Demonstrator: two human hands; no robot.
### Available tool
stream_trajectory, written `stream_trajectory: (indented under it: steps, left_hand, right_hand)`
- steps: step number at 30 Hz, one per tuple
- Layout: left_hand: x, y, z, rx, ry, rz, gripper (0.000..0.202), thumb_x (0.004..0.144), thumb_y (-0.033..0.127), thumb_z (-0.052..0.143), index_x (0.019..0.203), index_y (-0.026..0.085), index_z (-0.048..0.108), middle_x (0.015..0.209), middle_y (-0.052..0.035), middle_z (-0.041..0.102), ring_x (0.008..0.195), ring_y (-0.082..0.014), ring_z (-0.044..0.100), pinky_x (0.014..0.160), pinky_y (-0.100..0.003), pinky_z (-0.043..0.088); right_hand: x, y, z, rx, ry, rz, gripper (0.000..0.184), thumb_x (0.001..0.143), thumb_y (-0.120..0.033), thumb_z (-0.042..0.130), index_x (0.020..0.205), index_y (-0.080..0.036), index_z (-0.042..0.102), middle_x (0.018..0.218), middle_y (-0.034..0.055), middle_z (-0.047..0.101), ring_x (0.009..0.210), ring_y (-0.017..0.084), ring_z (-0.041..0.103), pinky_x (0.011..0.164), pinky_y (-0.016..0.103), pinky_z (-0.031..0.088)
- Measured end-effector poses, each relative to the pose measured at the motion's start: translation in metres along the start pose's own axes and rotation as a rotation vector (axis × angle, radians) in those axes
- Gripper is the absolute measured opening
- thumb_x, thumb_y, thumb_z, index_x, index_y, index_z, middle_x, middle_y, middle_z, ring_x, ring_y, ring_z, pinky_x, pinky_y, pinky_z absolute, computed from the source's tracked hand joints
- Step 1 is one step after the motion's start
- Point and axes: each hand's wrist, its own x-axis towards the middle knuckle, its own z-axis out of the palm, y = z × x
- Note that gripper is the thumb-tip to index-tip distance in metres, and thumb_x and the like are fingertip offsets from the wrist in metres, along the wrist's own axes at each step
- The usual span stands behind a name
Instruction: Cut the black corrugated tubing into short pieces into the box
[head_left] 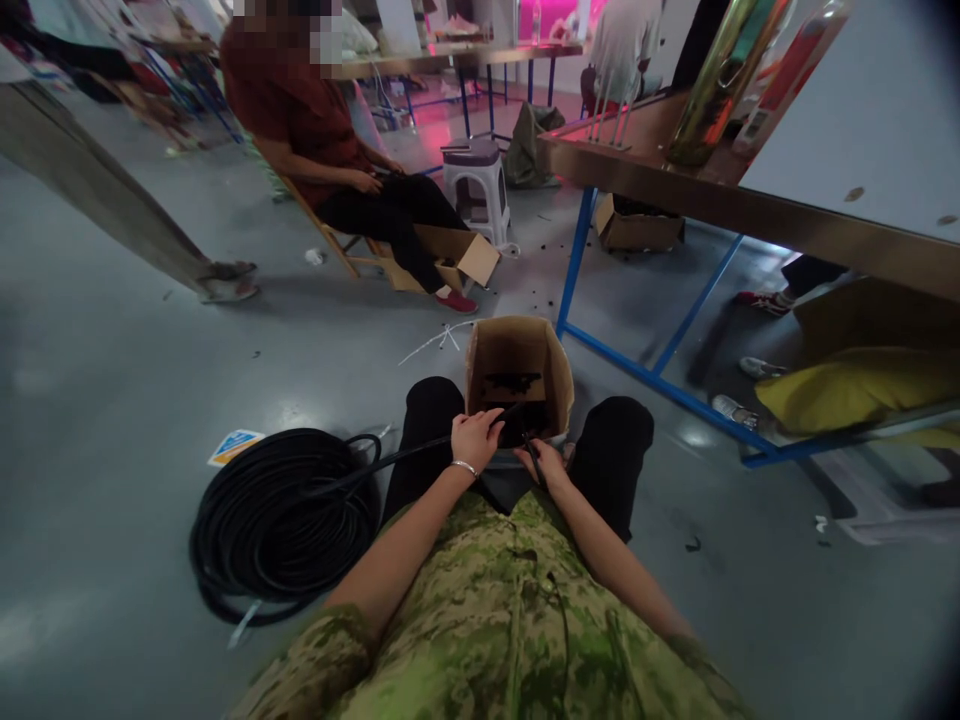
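My left hand (475,437) is closed round a black cable (405,455) that runs from a big black coil (281,520) on the floor at my left up over my knee. My right hand (546,463) is closed on a thin dark tool (534,452) near the cable's end; I cannot make out what the tool is. Both hands sit just in front of an open cardboard box (555,360) between my knees, with small black pieces in its bottom.
A wooden table with blue legs (574,260) stands at the right, with bottles on it. Another person (315,110) sits on a chair ahead, with a cardboard box (469,255) and a white stool (476,185) beside. A yellow cushion (847,390) lies at right.
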Motion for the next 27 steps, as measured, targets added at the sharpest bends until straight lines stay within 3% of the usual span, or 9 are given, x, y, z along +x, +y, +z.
stream_trajectory:
  steps: [16, 27]
  left_hand:
    - [-0.002, -0.003, 0.001, 0.017, -0.119, 0.082, 0.026, 0.09, 0.032, 0.048, 0.111, 0.033, 0.064, 0.088, -0.0002, 0.069, 0.088, -0.0174, 0.059, 0.091, -0.038, 0.028]
    - [0.01, -0.008, 0.001, 0.108, -0.217, 0.072, 0.027, 0.089, 0.031, 0.048, 0.109, 0.035, 0.065, 0.089, -0.0015, 0.069, 0.087, -0.0181, 0.059, 0.087, -0.038, 0.028]
  right_hand:
    - [0.007, 0.008, 0.004, 0.126, -0.061, 0.022, 0.034, 0.075, -0.049, 0.058, 0.085, -0.018, 0.067, 0.077, 0.0026, 0.067, 0.073, 0.018, 0.059, 0.065, 0.025, 0.042]
    - [0.001, 0.002, 0.002, -0.002, -0.005, 0.079, 0.041, 0.076, -0.053, 0.056, 0.062, -0.017, 0.068, 0.05, 0.0013, 0.054, 0.057, 0.018, 0.056, 0.051, 0.025, 0.035]
